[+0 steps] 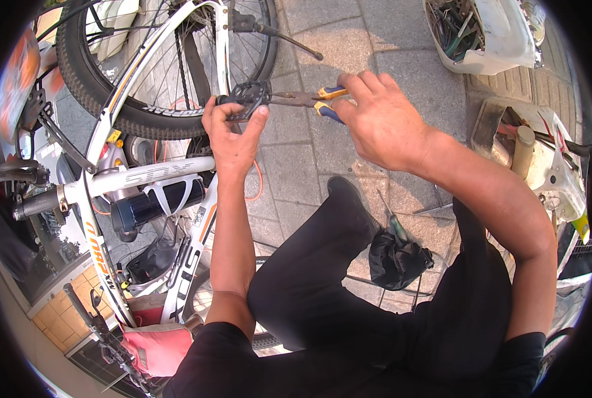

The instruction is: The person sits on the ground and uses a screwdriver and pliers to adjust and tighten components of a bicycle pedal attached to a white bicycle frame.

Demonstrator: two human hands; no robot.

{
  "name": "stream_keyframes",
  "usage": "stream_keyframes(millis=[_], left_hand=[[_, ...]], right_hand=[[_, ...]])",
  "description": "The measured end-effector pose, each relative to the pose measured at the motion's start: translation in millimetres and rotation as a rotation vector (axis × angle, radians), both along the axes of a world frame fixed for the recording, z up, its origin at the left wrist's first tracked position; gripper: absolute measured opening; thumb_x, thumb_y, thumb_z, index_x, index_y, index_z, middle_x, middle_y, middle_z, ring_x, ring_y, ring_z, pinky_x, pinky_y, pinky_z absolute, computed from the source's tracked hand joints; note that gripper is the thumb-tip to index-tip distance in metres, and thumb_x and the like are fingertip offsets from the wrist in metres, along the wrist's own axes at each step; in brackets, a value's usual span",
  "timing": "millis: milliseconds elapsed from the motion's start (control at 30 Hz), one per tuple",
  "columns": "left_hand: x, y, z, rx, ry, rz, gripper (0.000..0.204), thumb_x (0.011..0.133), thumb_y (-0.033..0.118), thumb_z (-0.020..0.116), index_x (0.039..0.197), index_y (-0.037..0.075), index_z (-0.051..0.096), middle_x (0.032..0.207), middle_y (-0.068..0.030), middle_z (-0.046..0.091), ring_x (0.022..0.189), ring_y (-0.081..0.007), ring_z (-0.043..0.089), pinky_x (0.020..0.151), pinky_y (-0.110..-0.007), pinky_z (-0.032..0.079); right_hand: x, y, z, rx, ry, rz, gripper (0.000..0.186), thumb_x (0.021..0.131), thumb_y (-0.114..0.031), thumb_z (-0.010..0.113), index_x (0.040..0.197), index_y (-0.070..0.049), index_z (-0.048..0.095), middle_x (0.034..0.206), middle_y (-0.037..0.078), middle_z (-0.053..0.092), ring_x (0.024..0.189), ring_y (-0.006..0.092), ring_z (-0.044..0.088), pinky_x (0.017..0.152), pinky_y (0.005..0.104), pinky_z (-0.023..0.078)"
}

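My right hand is closed round the yellow-and-blue handles of a pair of long-nosed pliers. Their jaws point left and reach the black rear derailleur of a bicycle. What exactly sits between the jaw tips is too small to tell. On the derailleur's near side, my left hand grips it between thumb and fingers. Beside it stands the bicycle's rear wheel with a knobbly black tyre, framed by white tubes with orange and black markings.
A kickstand sticks out above the pliers. White plastic containers of tools stand at the upper right. Between my legs lie a screwdriver and a black bag on the paving. A black battery and a red bag sit at left.
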State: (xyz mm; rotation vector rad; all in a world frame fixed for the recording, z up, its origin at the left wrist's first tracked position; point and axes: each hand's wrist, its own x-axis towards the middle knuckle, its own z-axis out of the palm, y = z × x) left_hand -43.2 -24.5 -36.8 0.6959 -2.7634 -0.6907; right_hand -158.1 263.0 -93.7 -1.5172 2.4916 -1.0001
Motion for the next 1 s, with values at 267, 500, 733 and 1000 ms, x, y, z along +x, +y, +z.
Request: stream_keyframes(millis=[267,500,733,1000], left_hand=[[1.6,0.6,0.8,0.156,0.018,0.023,0.067,0.086,0.019,0.093,0.136,0.002,0.053,0.157,-0.0174,0.038,0.123,-0.0225,0.059,0.110,-0.037,0.049],[-2.3,9.2,4.3,0.286,0.098,0.057,0.101,0.082,0.018,0.095,0.157,0.003,0.029,0.158,-0.0244,0.037,0.135,-0.0293,0.053,0.117,-0.042,0.045],[-3.4,9.2,2.2,0.268,0.125,0.073,0.115,0.078,0.024,0.097,0.161,0.000,0.021,0.162,-0.0293,0.031,0.144,-0.0340,0.046,0.118,-0.045,0.046],[-2.3,11.2,5.5,0.284,0.117,0.103,0.116,0.078,0.023,0.097,0.162,0.001,0.020,0.162,-0.0296,0.032,0.144,-0.0343,0.046,0.116,-0.045,0.048]], right_hand=[[-3.8,-0.4,7.1,-0.010,-0.159,0.021,0.026,0.081,-0.010,0.066,0.103,0.001,0.074,0.106,0.021,0.066,0.105,0.0389,0.065,0.093,0.0494,0.053],[-15.6,-4.0,26.0,0.063,-0.468,0.060,0.025,0.082,-0.009,0.061,0.097,0.005,0.075,0.099,0.029,0.072,0.099,0.0450,0.072,0.089,0.0515,0.058],[-51.3,-12.8,50.8,0.295,-0.902,0.175,0.023,0.087,-0.011,0.061,0.098,0.005,0.072,0.080,0.024,0.070,0.075,0.0364,0.068,0.076,0.0480,0.056],[-73.5,-13.1,56.8,0.223,-1.215,0.189,0.029,0.088,-0.016,0.062,0.103,0.007,0.074,0.084,0.012,0.069,0.070,0.0215,0.069,0.058,0.0377,0.058]])
